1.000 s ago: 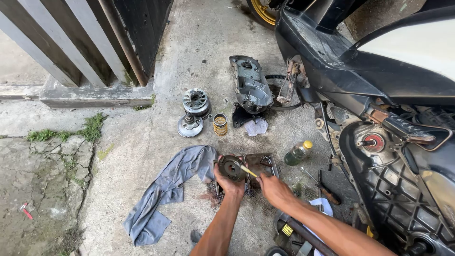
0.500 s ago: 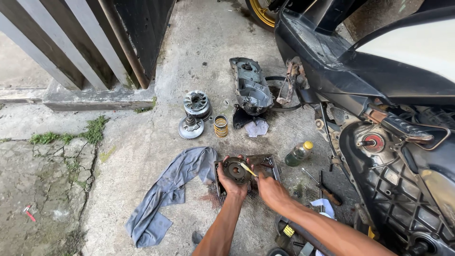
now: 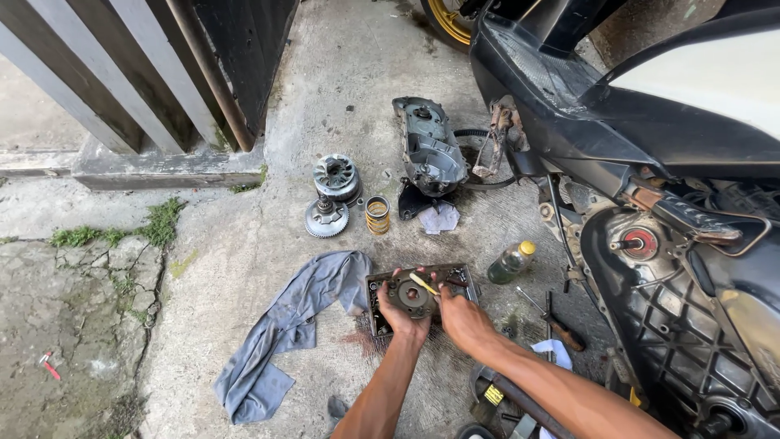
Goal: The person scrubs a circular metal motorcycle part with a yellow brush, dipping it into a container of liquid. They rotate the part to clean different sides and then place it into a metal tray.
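Still crouched over the tray (image 3: 467,276), the left hand (image 3: 400,313) stays clamped on the round clutch plate (image 3: 409,294) while the right hand (image 3: 459,317), closed on a yellow-handled brush (image 3: 422,284), keeps scrubbing.

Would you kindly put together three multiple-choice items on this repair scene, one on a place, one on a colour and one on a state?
1. Where does the grey rag lie?
A. On the concrete, left of the metal tray
B. Draped over the scooter seat
C. Inside the tray

2. What colour is the cap of the small bottle?
A. Red
B. Yellow
C. Blue

3. How is the round dark part held?
A. Lying untouched
B. Hanging from the scooter
C. Steadied over the tray by the left hand, with the right hand bringing a thin yellow-handled tool to it

Answers: 1 A, the rag spreads across bare concrete beside the tray. 2 B, the cap shows yellow. 3 C, both hands meet at the part.
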